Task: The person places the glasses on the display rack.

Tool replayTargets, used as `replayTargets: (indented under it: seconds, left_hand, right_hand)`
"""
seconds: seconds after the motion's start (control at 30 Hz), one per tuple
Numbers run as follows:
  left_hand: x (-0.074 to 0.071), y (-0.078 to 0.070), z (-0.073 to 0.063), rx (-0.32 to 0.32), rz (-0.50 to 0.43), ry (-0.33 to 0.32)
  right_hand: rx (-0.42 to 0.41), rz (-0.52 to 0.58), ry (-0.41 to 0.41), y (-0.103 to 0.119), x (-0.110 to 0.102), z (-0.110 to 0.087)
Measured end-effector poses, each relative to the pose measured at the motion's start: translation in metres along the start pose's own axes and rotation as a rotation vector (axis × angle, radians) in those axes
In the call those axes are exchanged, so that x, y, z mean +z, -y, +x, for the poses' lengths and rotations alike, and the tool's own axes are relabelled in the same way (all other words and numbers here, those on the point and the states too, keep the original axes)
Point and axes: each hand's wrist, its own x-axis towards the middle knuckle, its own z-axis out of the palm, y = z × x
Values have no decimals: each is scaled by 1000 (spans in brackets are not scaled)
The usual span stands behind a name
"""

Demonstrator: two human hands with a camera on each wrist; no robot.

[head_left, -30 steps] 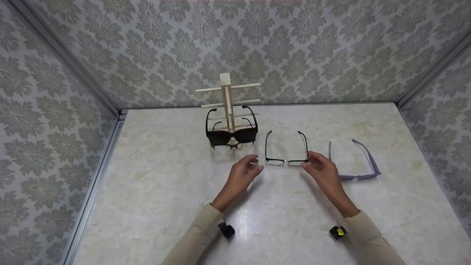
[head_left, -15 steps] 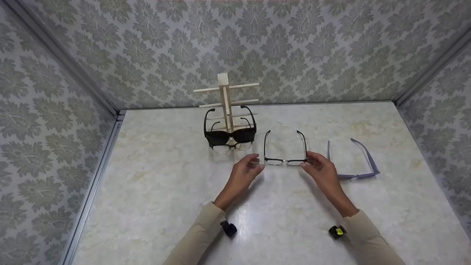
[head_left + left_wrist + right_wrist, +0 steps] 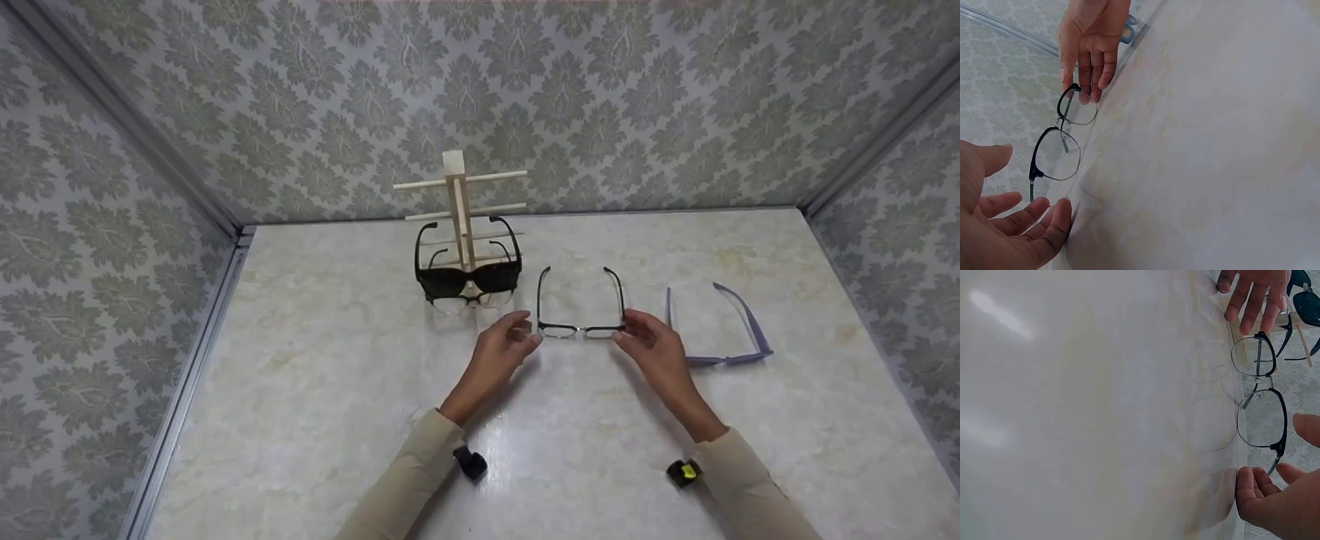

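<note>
A pair of eyeglasses (image 3: 600,328) with black brow bars and thin lower rims stands on the table, its temples unfolded toward the back wall. My left hand (image 3: 495,352) is at its left end, fingers loosely bent and thumb spread. At the other end is my right hand (image 3: 660,354), fingers beside the hinge. The right wrist view shows the right thumb (image 3: 1306,428) apart from the eyeglasses, and its fingertips (image 3: 1246,479) low by the table. In the left wrist view, the left fingers (image 3: 1057,225) lie just below the near corner of the frame.
Behind the left hand stands a wooden display rack (image 3: 459,195) with crossbars. It carries black sunglasses (image 3: 497,277) above clear-lensed glasses (image 3: 450,301). Purple-framed glasses (image 3: 756,328) lie unfolded to the right of the right hand. Patterned walls (image 3: 480,90) enclose the table (image 3: 315,375).
My left hand has edged slightly right, closer to the eyeglasses' left end. The right hand and the eyeglasses hold about the same place, with the whole view shifted slightly.
</note>
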Motion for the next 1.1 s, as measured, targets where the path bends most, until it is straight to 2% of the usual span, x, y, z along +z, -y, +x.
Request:
replayTargets:
  seconds: [0.67, 0.9, 1.1]
  left_hand:
    - [4, 4, 7, 36, 10, -17]
    - [7, 4, 9, 39, 1, -1]
    - [11, 3, 13, 32, -15, -4]
  right_hand:
    - [-72, 51, -76, -9, 8, 3]
    - [-83, 85, -86, -11, 10, 4]
    - [-86, 71, -70, -10, 9, 3]
